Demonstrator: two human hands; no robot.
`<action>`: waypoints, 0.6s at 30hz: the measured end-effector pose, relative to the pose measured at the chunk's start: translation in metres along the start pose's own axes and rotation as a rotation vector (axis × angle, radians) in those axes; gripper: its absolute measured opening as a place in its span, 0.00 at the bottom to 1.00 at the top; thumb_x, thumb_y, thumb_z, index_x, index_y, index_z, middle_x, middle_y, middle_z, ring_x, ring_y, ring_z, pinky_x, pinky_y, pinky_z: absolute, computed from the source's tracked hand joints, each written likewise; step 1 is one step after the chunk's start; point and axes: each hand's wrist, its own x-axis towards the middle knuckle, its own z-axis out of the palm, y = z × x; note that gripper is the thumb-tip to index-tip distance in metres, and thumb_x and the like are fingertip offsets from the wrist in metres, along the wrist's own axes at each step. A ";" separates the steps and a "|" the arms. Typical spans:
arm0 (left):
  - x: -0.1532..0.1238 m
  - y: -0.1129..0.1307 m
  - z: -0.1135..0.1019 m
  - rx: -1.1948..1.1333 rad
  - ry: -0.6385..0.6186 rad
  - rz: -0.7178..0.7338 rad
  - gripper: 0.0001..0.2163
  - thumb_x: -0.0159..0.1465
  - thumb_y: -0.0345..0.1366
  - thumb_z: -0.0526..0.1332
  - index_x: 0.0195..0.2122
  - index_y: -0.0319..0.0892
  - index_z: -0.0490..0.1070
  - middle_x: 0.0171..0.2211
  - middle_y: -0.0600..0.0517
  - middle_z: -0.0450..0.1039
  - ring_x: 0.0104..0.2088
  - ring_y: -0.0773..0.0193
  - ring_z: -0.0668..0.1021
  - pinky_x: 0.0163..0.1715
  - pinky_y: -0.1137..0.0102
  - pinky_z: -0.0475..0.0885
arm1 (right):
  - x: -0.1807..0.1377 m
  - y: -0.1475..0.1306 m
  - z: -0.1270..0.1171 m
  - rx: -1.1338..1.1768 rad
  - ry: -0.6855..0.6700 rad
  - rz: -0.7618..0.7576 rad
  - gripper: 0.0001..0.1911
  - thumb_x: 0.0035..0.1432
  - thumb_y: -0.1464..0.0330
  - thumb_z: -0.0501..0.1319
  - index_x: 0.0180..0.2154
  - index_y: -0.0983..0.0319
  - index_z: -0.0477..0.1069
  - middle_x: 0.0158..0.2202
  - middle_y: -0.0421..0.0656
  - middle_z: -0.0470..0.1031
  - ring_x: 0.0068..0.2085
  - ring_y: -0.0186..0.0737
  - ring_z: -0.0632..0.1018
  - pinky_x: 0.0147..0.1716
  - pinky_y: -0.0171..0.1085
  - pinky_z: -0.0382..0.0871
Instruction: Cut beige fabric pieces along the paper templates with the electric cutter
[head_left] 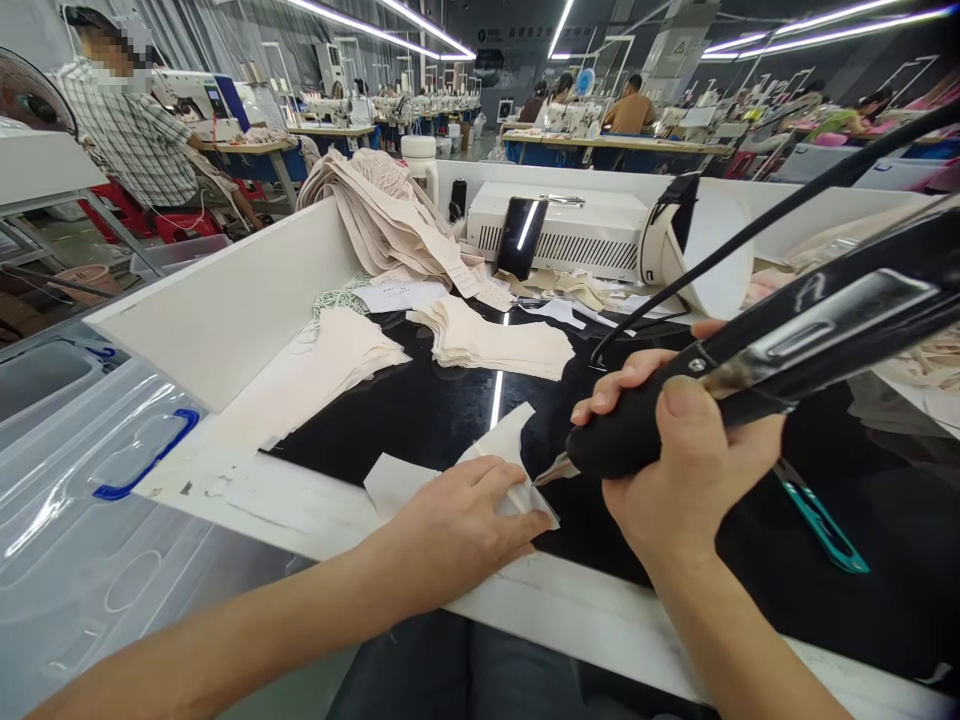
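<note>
My left hand (461,525) lies on a small pale fabric piece (504,450) on the black worktop (435,410), fingers pressed down on its near corner. My right hand (679,460) is wrapped round the black handle of a corded hand tool (780,345). The tool's metal tip (551,470) touches the fabric edge right beside my left fingertips. A black cable (765,220) runs from the tool up to the right.
Stacks of cut cream fabric (495,345) and a heap (382,215) lie further back. A white machine box (570,230), a black phone (517,238) and a white partition (240,300) border the top. Teal tweezers (821,520) lie right. Clear lidded bin (90,480) at left. People work behind.
</note>
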 end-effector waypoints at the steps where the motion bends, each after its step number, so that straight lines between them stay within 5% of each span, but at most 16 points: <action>1: 0.000 0.001 0.000 0.003 -0.003 -0.005 0.11 0.89 0.38 0.68 0.66 0.47 0.88 0.61 0.40 0.84 0.62 0.49 0.88 0.68 0.56 0.90 | 0.000 0.000 -0.001 -0.006 -0.005 0.010 0.23 0.59 0.59 0.86 0.44 0.52 0.75 0.33 0.31 0.84 0.24 0.37 0.81 0.23 0.37 0.76; 6: -0.003 0.024 -0.002 0.062 -0.029 -0.037 0.16 0.85 0.43 0.76 0.68 0.41 0.84 0.65 0.35 0.86 0.66 0.45 0.88 0.70 0.54 0.88 | -0.004 -0.010 -0.003 -0.004 0.008 0.056 0.23 0.57 0.68 0.82 0.52 0.52 0.80 0.32 0.30 0.85 0.23 0.38 0.82 0.22 0.38 0.80; 11: -0.006 0.046 -0.011 0.094 -0.021 -0.021 0.21 0.88 0.46 0.73 0.70 0.34 0.81 0.63 0.36 0.89 0.69 0.48 0.88 0.77 0.59 0.82 | -0.011 -0.019 -0.012 -0.006 -0.026 0.038 0.26 0.59 0.63 0.86 0.55 0.52 0.81 0.33 0.31 0.84 0.24 0.40 0.83 0.22 0.39 0.84; 18: 0.003 0.024 -0.014 0.043 -0.015 0.049 0.14 0.90 0.40 0.68 0.63 0.32 0.83 0.57 0.39 0.89 0.60 0.50 0.90 0.68 0.59 0.87 | -0.013 -0.020 -0.013 -0.035 -0.020 0.002 0.26 0.59 0.58 0.88 0.53 0.52 0.81 0.33 0.32 0.81 0.24 0.40 0.80 0.20 0.40 0.81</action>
